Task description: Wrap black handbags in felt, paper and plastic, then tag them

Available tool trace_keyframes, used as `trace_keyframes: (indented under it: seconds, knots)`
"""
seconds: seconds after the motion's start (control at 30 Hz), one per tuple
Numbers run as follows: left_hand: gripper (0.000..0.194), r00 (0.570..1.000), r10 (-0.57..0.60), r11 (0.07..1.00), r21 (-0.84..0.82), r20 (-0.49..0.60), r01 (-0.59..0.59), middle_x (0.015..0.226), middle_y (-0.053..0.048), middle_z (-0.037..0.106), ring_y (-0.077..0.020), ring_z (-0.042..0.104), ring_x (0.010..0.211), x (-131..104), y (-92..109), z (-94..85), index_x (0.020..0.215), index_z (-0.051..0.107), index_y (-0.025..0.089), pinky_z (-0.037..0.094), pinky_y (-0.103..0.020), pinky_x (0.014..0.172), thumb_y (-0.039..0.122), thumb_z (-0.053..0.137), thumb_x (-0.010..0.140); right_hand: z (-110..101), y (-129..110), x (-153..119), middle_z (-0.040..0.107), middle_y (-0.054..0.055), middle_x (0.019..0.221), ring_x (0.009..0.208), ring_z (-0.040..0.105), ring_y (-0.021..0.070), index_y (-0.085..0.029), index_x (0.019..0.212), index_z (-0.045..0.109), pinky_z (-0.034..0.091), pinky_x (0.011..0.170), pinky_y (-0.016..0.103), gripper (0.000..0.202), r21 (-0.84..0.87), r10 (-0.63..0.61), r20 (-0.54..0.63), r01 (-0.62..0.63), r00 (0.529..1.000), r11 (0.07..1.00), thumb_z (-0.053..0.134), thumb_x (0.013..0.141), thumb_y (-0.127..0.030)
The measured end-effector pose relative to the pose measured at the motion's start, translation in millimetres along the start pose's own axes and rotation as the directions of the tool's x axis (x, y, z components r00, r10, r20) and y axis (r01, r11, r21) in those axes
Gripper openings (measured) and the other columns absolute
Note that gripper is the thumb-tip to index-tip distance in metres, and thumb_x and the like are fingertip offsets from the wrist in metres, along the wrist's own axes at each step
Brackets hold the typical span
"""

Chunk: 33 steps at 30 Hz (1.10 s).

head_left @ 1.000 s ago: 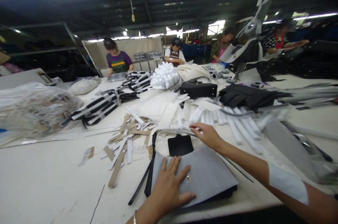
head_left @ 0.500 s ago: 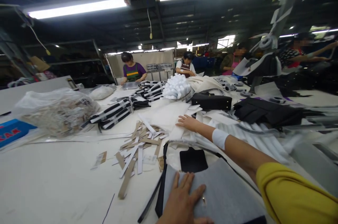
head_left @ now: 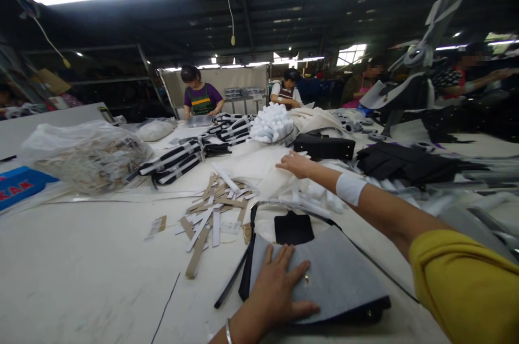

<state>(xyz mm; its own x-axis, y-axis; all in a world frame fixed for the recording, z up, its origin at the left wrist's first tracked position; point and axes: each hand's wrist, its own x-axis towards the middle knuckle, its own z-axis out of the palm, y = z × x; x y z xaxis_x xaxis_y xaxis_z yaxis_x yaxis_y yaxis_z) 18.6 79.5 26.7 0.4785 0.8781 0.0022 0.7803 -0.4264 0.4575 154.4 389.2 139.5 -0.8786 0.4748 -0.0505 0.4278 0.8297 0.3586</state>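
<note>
A handbag (head_left: pixel 336 273) lies flat in front of me, a pale grey sheet over its flap and a small metal fitting showing near the middle. My left hand (head_left: pixel 279 282) rests on it, fingers spread, holding nothing. A black tab-shaped piece (head_left: pixel 294 227) shows just above the grey sheet, and a dark strap (head_left: pixel 235 276) runs down the bag's left side. My right hand (head_left: pixel 295 164) reaches far forward to a pile of thin white sheets (head_left: pixel 259 168). Its fingers are bent over a white sheet and appear to grip it; the thumb is hidden.
Cardboard and white strips (head_left: pixel 206 225) lie scattered left of the bag. Further out are a filled plastic bag (head_left: pixel 85 157), wrapped black straps (head_left: pixel 178 163), white foam rolls (head_left: pixel 271 125) and a black bag (head_left: pixel 323 146). Black pieces (head_left: pixel 405 163) lie right. Co-workers stand beyond the table.
My right hand has drawn its fingers together on the white sheets, and the sheets have shifted, uncovering white rolls beneath. My left hand stays spread on the handbag. The view has tilted slightly.
</note>
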Motion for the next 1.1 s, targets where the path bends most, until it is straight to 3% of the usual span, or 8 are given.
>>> trace_keyframes:
  seconds: [0.1,0.17,0.27,0.37,0.5,0.7,0.9,1.1]
  knots:
    - [0.083,1.000,0.008,0.997,0.073,-0.001,-0.008,0.159,-0.013,0.031,-0.0365,0.029,0.146,3.0,-2.8,6.2,0.148,0.039,0.038,0.017,-0.066,0.117,0.084,0.045,0.078,-27.4,5.9,-41.6,0.051,0.022,0.135,0.126,0.049,0.0339,-0.014,0.149,0.038,0.022,0.111,0.056,0.078,0.024,0.081,-0.047,-0.080,0.996,0.996,0.065,0.076,-0.005]
    - [0.081,1.000,0.020,0.994,0.104,-0.019,-0.018,0.159,-0.013,0.033,-0.0365,0.030,0.146,3.7,-4.4,10.2,0.147,0.039,0.038,0.019,-0.065,0.117,0.082,0.045,0.080,-41.9,-7.5,-74.1,0.050,0.020,0.137,0.124,0.050,0.0339,-0.018,0.152,0.033,0.030,0.107,0.052,0.079,0.090,0.087,-0.096,-0.078,0.992,0.993,0.066,0.081,-0.016]
    - [0.078,0.994,0.060,0.985,0.168,-0.087,-0.045,0.156,-0.012,0.038,-0.0355,0.037,0.142,2.8,-5.8,16.9,0.147,0.041,0.037,0.025,-0.063,0.115,0.079,0.047,0.082,-51.3,-57.7,-123.7,0.049,0.015,0.139,0.121,0.052,0.0289,-0.028,0.154,0.032,0.041,0.101,0.042,0.071,0.282,-0.049,-0.140,0.087,0.989,0.955,0.061,0.090,-0.030]
    - [0.079,0.984,0.092,0.973,0.225,-0.155,-0.055,0.152,-0.011,0.044,-0.0365,0.043,0.138,2.2,-6.5,24.2,0.149,0.038,0.032,0.035,-0.059,0.112,0.073,0.053,0.083,-42.3,-120.7,-168.0,0.046,0.014,0.143,0.126,0.048,0.0282,-0.032,0.151,0.038,0.041,0.103,0.042,0.060,0.422,-0.178,-0.140,0.221,0.974,0.879,0.056,0.094,-0.031]
    - [0.083,0.975,0.123,0.966,0.247,-0.185,-0.075,0.154,-0.011,0.042,-0.0380,0.041,0.138,2.9,-10.3,30.9,0.153,0.030,0.030,0.029,-0.063,0.115,0.069,0.055,0.084,-15.0,-172.6,-207.7,0.049,0.015,0.139,0.120,0.050,0.0312,-0.035,0.147,0.045,0.039,0.101,0.050,0.058,0.461,-0.117,-0.111,0.156,0.987,0.874,0.057,0.091,-0.028]
    - [0.089,0.966,0.161,0.950,0.295,-0.201,-0.097,0.156,-0.016,0.037,-0.0377,0.039,0.140,3.6,-19.2,37.2,0.154,0.026,0.031,0.031,-0.065,0.115,0.066,0.062,0.081,5.6,-185.8,-225.3,0.048,0.013,0.143,0.121,0.047,0.0352,-0.040,0.146,0.045,0.033,0.102,0.058,0.056,0.457,0.035,-0.087,0.009,0.996,0.890,0.058,0.092,-0.036]
    - [0.085,0.973,0.128,0.971,0.225,-0.195,-0.083,0.157,-0.013,0.035,-0.0371,0.038,0.142,2.0,-17.2,37.5,0.153,0.029,0.032,0.027,-0.066,0.117,0.062,0.064,0.082,28.8,-196.6,-228.9,0.028,0.011,0.161,0.137,0.039,0.0325,-0.027,0.153,0.035,0.022,0.115,0.056,0.061,0.494,-0.057,-0.099,0.099,0.993,0.864,0.054,0.096,-0.035]
    - [0.082,0.981,0.088,0.984,0.169,-0.173,-0.058,0.153,-0.011,0.044,-0.0351,0.043,0.138,1.4,-12.5,22.0,0.148,0.039,0.027,0.030,-0.062,0.118,0.061,0.067,0.079,52.5,-205.3,-232.4,0.040,0.008,0.155,0.145,0.032,0.0281,-0.021,0.156,0.027,0.019,0.120,0.052,0.060,0.554,-0.059,-0.139,0.126,0.989,0.823,0.046,0.100,-0.026]
